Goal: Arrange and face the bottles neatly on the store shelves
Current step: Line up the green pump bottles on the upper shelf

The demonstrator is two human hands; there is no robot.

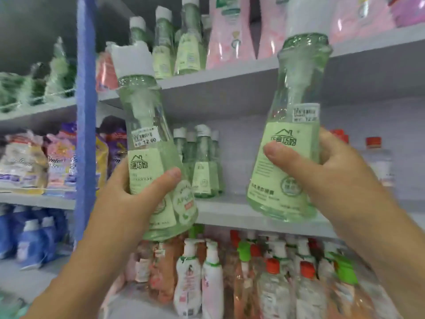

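A green bottle [156, 143] is gripped low on its body by the left hand [135, 196], fingers curled round the label and thumb pressed across the front; its white cap leans toward eleven o'clock. A second green bottle [292, 143] is gripped by the right hand [322, 171], thumb laid on the label and fingers wrapped behind; its cap leans toward one o'clock. Both are held in front of the middle shelf [239, 215]. More green bottles [200, 162] stand on that shelf between them. At six o'clock, pump bottles [197, 277] fill the lower shelf.
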